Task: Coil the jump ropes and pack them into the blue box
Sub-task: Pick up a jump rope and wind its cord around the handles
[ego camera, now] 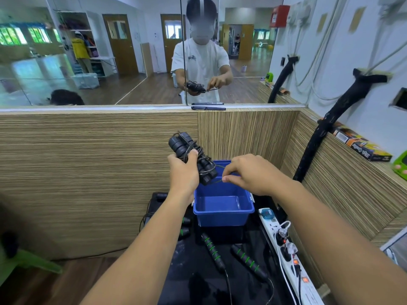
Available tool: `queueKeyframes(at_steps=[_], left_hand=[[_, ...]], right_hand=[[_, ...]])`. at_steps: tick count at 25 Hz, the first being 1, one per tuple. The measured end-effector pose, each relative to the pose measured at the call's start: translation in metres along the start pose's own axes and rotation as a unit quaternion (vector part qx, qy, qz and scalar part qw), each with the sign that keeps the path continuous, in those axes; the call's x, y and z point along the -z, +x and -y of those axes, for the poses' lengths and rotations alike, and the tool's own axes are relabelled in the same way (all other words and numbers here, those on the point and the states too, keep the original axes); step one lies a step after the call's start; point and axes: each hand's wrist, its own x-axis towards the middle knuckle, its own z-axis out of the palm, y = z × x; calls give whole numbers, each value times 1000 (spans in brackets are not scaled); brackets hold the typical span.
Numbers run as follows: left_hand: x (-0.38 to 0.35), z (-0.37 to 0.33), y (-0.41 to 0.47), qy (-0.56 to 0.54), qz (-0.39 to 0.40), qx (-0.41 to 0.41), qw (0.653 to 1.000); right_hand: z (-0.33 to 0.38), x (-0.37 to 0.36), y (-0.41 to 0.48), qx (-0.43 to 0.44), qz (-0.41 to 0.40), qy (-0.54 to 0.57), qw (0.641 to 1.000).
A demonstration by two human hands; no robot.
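Rope bundle [193, 158] first: two black handles lie side by side with thin dark cord wound around them in loose loops, held tilted above the blue box [223, 208], its upper end leaning up and away from the box. The box stands open on the dark worktop [198, 282] and looks empty inside. Just in front of the box, two more black handles with green rings [229, 254] lie on the worktop, their cords trailing toward the camera. The left hand [182, 172] is wrapped around the bundle, thumb pressing across the cord. The right hand [248, 175] hovers over the box's far edge, its fingers [226, 178] pinched narrow on a short free end of cord. Both forearms reach forward from the camera, meeting over the box.
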Motion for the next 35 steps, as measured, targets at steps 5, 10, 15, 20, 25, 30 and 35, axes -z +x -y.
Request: queueKeyframes(at_steps=[5, 10, 15, 20, 25, 30, 35], left_hand=[[1, 3, -9, 116, -3, -95, 989], [0, 2, -12, 118, -3, -85, 989], [-5, 1, -8, -43, 27, 90, 995], [-1, -3, -8, -122, 66, 169, 976], [-2, 0, -10, -127, 71, 157, 977], [-9, 6, -17, -117, 90, 145, 978], [-6, -2, -18, -91, 151, 103, 979]], right_hand=[[0, -7, 1, 15, -91, -10, 996], [3, -17, -3, 38, -157, -19, 987], [3, -17, -3, 57, -224, -6, 973], [-3, -11, -1, 43, -221, 16, 974], [-2, -14, 5, 22, -203, 67, 977], [3, -9, 13, 5, -221, 173, 960], [-10, -10, 14, -49, -249, 193, 948]])
